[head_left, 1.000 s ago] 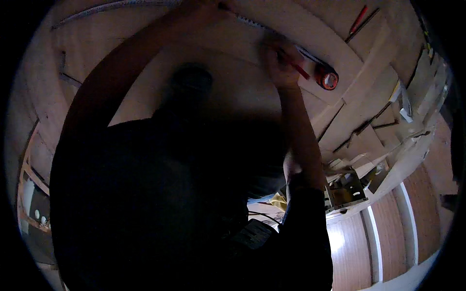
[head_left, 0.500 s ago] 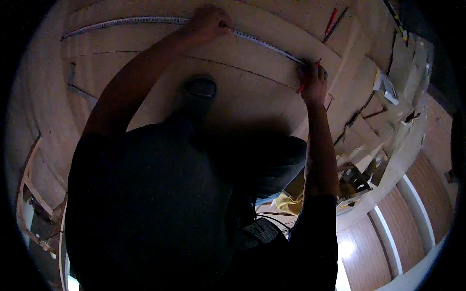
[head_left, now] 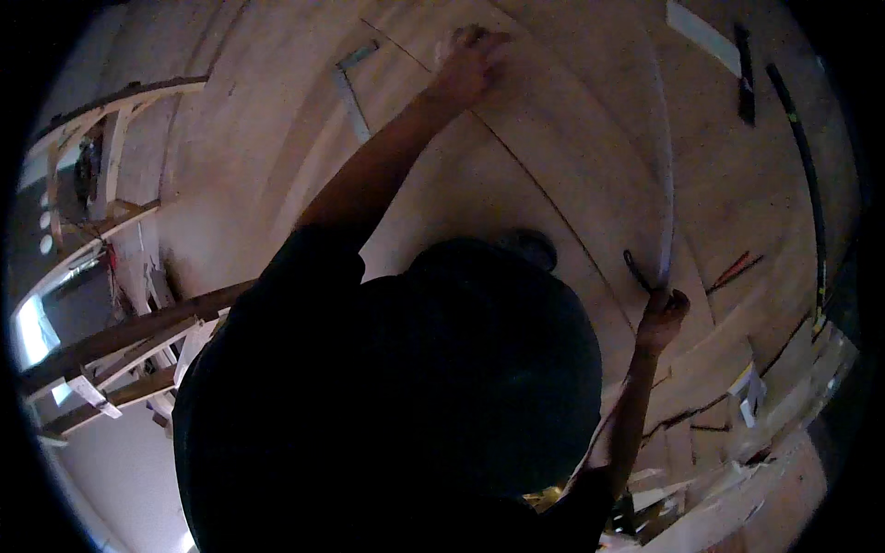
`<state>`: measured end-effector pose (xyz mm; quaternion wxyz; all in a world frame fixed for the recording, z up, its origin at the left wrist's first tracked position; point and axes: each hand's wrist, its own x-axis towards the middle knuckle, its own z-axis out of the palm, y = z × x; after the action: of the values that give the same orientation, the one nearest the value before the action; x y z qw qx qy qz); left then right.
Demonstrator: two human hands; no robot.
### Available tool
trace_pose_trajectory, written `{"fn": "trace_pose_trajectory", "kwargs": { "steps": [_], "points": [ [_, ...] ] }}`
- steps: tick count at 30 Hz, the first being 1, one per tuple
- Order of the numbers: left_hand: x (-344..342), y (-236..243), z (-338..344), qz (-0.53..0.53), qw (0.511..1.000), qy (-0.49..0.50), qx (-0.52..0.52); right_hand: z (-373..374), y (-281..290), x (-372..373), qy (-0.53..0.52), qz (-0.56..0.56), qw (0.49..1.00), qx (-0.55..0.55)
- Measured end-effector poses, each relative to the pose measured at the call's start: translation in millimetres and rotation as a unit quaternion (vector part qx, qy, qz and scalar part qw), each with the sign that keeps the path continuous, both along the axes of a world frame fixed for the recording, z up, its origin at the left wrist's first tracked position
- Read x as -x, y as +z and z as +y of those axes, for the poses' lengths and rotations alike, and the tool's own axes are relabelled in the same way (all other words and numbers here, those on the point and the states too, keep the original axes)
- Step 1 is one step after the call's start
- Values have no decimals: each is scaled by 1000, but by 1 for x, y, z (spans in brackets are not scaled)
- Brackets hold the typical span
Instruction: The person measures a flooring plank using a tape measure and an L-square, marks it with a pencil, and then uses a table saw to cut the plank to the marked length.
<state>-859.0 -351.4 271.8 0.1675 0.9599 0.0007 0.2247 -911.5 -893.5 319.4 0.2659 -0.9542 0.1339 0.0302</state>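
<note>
My right hand (head_left: 664, 318) is closed around a tape measure, whose case is mostly hidden in the fingers. Its pale blade (head_left: 666, 175) runs up and away from that hand across the brown wooden sheeting (head_left: 387, 184), and a dark wrist loop (head_left: 636, 270) hangs beside it. Farther forward, my left hand (head_left: 470, 66) is stretched low over the sheeting, apart from the blade. Its fingers look spread, though slightly blurred, and I see nothing in them. A long dark line (head_left: 544, 189) crosses the sheeting under it. Near the left forearm lies an L-shaped metal square (head_left: 352, 97).
Right of the blade lie a red-handled tool (head_left: 735, 269), a white strip (head_left: 703, 37), a short dark bar (head_left: 745, 78) and a long dark strip (head_left: 811, 184). Offcuts (head_left: 701, 442) litter the lower right. At the left stands open timber framing (head_left: 120, 152). My shoe (head_left: 530, 249) rests on the sheeting.
My view has turned. My left hand has let go of the blade, which it held before. The right hand still grips the tape measure, with the blade now pointing forward rather than leftward.
</note>
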Motion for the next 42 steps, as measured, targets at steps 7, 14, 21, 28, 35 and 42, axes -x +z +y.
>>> {"fn": "trace_pose_trajectory", "kwargs": {
  "steps": [7,14,21,28,35,42],
  "points": [
    [194,-145,220,532,795,260,-133,2,-13,-131,246,-7,907,341],
    [250,-110,346,484,775,398,80,123,9,-231,140,-90,985,-40],
    [257,-67,301,279,865,417,-15,133,14,-113,151,-141,964,-167],
    [75,65,102,254,961,-97,51,170,55,24,112,-98,958,-244],
    [-15,99,-160,76,795,-568,-199,173,47,72,32,90,909,-406],
    [75,62,-189,317,837,-439,86,178,-13,99,-167,-43,927,-332]
  ]
}}
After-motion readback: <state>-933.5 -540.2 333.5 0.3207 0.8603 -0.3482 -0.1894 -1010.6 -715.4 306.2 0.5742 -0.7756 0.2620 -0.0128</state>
